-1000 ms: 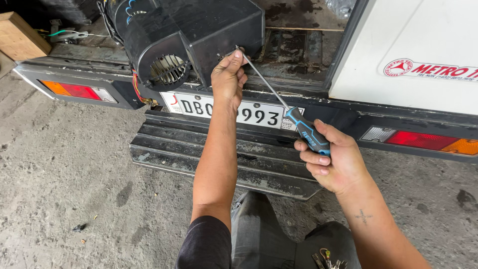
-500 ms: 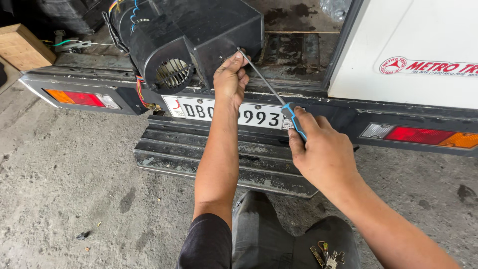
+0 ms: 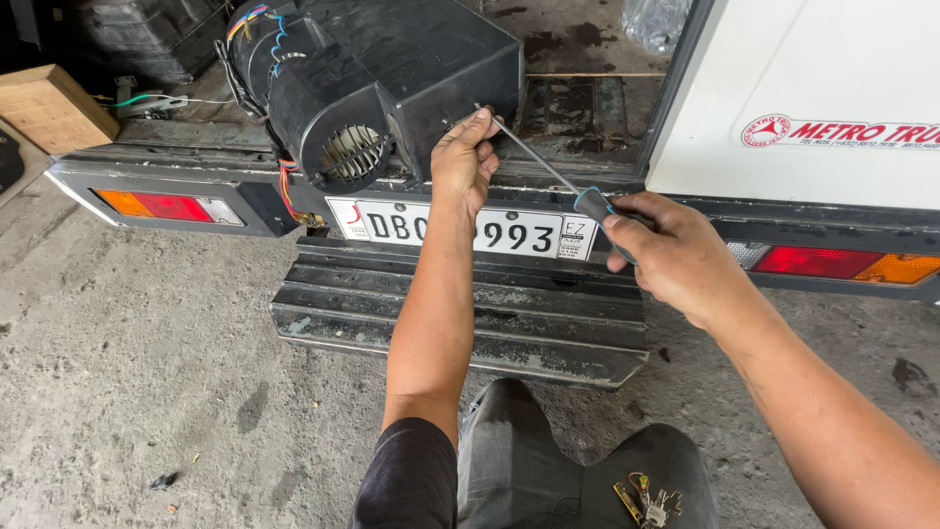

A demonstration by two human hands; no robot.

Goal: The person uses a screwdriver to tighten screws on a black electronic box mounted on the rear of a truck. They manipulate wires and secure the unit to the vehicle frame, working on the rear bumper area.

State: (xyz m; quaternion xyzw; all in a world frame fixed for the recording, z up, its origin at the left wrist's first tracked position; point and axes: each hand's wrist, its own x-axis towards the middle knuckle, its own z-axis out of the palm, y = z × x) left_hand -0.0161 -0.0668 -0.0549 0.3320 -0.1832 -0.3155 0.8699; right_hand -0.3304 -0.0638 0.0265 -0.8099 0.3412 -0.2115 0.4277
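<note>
Compared with a moment ago, my right hand has moved a little up along the screwdriver, so its blue and black handle is now almost fully covered by my closed fingers, while before more of the handle was showing; the tip stays at the same place on the black blower housing. My left hand is still at the front edge of this housing, with the fingertips curled and pressed together around the tip of the thin metal shaft, pinching it against the plastic. The housing is a boxy piece of matte black plastic with a round drum on its left side, where I see a ribbed fan grille and a bundle of coloured wires above it. It sits on the rusty, stained metal bed of the truck, near the rear edge. Below are the white number plate, the red and orange tail lamps, and a ribbed steel step, dull and scratched. On the right the white door panel stands close to my right hand, so there is little room on that side. To the left and below, the rough concrete floor is open. A bunch of keys hangs at my dark trousers, and a wooden block lies at the far left.
</note>
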